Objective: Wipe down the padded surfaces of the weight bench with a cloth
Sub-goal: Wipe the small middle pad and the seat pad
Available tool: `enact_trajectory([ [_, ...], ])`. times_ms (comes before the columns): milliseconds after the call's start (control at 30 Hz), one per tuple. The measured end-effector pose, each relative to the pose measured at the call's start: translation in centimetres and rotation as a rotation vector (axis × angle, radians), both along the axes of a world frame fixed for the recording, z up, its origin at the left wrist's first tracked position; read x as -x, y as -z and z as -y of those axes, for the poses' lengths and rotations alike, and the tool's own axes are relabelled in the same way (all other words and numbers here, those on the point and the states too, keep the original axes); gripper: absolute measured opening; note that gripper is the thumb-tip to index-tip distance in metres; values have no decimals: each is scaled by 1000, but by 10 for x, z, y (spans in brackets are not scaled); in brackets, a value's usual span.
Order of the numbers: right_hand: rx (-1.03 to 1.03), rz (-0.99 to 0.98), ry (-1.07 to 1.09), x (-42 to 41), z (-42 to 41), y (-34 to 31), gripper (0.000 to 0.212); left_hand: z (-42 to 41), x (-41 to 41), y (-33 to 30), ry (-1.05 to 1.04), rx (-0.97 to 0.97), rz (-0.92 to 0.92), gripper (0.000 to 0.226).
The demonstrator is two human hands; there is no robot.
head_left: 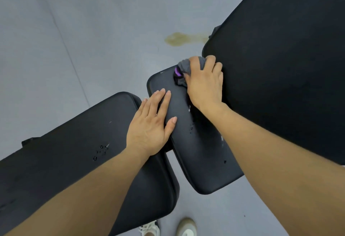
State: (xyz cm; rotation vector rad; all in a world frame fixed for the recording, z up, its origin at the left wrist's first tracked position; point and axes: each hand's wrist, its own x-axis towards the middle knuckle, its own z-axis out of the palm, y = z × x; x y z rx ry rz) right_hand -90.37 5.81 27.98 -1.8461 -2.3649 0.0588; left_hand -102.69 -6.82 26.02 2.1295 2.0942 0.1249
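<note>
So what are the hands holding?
The right hand grips a bunched grey cloth, fingers wrapped over its top. The left hand holds nothing; it rests flat on the middle pad.

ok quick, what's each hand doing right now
Left hand: open, fingers straight, resting flat on the middle pad.
Right hand: fingers curled round the grey cloth, pressing it on that pad's far end.

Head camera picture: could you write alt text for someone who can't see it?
Seen from above, a person's right hand presses a bunched grey cloth onto the far end of a black bench pad, while the left hand rests flat on its near edge. Water droplets dot a neighbouring pad; the grey floor shows a yellowish stain.
</note>
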Motion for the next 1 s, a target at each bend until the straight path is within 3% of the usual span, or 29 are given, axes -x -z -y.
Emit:
enact_trajectory([
  [233, -37, -26, -133, -62, 70, -1, 36, 0, 0, -2, -16, -12, 0, 63],
  [467, -91, 86, -120, -14, -1, 4, 32, -1, -2, 0, -36, -68, 2, 62],
  [600, 6, 85, -119, 18, -39, 1, 39, 0, -2, 3, -38, -72, 1, 62],
  [867, -53, 23, -168, -53, 41, 0, 33, 1, -3, 1, -45, -74, -4, 62],
  [1000, -125, 126, -147, -29, 12, 6, 28, -1, -3, 3, -45, -90, -6, 62],
])
